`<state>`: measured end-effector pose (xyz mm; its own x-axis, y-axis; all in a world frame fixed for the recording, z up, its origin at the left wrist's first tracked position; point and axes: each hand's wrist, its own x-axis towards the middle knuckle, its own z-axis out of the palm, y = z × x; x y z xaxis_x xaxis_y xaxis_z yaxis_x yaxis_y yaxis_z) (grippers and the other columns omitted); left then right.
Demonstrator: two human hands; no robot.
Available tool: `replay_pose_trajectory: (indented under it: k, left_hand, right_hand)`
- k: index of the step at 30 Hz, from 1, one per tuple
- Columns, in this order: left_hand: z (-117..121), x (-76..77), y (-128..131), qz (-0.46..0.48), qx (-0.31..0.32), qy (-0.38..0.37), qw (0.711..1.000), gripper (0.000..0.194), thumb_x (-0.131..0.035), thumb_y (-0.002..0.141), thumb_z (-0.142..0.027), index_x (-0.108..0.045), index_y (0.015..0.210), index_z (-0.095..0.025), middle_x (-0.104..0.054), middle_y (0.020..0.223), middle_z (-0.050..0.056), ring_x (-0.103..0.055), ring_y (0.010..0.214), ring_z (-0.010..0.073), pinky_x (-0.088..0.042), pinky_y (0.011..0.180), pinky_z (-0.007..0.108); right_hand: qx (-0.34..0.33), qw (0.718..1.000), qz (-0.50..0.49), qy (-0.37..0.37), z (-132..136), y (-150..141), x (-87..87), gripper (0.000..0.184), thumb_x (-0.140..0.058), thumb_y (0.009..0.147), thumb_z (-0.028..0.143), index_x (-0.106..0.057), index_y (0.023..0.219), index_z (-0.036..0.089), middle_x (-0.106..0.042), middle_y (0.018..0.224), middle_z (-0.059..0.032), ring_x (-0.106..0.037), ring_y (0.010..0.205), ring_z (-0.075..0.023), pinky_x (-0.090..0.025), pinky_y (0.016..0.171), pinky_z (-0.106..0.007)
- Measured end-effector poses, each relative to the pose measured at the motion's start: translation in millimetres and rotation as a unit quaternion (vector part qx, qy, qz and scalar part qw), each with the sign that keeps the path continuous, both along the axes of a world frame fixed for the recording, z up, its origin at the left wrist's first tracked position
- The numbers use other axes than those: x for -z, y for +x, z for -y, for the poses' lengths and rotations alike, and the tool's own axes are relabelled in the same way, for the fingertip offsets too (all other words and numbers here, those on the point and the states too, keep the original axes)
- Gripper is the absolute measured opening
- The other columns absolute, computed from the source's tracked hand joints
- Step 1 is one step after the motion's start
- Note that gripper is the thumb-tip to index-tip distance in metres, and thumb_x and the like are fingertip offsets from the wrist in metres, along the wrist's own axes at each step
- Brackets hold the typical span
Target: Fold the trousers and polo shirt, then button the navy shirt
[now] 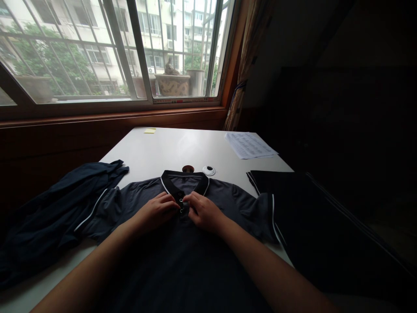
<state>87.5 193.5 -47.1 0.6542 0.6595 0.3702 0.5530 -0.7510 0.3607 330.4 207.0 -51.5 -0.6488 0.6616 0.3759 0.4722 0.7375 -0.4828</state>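
Note:
A dark polo shirt point(192, 248) lies spread face up, its white-edged collar point(170, 184) pointing toward the window. Several pale buttons point(181, 200) run down its front placket. My left hand point(159, 209) has its fingers closed on the left edge of the placket, beside the lower button. From the other side, my right hand point(206, 212) pinches the placket near the middle button, thumb and forefinger together. Part of the placket is hidden by the fingertips. Both forearms cross over the body of the shirt.
On the white table point(182, 145), crumpled dark cloth point(58, 213) lies left and a folded dark garment point(312, 217) right. Beyond the collar are a round hole point(188, 168) and a white disc point(209, 170). Papers point(249, 145) and a yellow note point(150, 130) lie farther back.

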Motion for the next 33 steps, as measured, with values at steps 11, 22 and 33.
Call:
replay_pose_trajectory:
  k: [11,22,33]
  left_hand:
    - [1.7,-3.9,2.1,0.024,0.014,-0.006,1.0,0.011,-0.055,0.097,-0.018,-0.067,0.095,-0.019,-0.066,0.096,0.006,-0.06,0.087,0.0159,-0.049,0.078,0.025]
    - [2.1,0.1,8.6,-0.034,-0.026,0.039,0.998,0.017,-0.053,0.099,-0.022,-0.068,0.107,-0.022,-0.066,0.098,0.006,-0.061,0.088,0.017,-0.05,0.08,0.028]
    - [-1.7,4.9,6.7,-0.049,-0.061,0.066,0.995,0.013,-0.055,0.097,-0.021,-0.067,0.094,-0.02,-0.065,0.091,0.004,-0.062,0.082,0.0156,-0.049,0.074,0.026]
  right_hand:
    - [-0.009,1.0,0.007,-0.006,-2.4,-2.3,0.6,0.018,-0.053,0.089,0.011,-0.064,0.101,0.018,-0.063,0.093,-0.005,-0.06,0.086,-0.0182,-0.047,0.081,-0.029]
    - [0.005,0.999,-0.018,-0.037,-2.3,-0.9,-0.7,0.013,-0.053,0.088,0.009,-0.062,0.09,0.019,-0.062,0.088,-0.0027,-0.059,0.081,-0.0161,-0.046,0.076,-0.026]
    - [0.009,0.999,-0.011,-0.037,-2.8,-1.5,0.5,0.013,-0.053,0.087,0.009,-0.061,0.09,0.019,-0.062,0.088,-0.0027,-0.059,0.081,-0.0161,-0.045,0.077,-0.026]
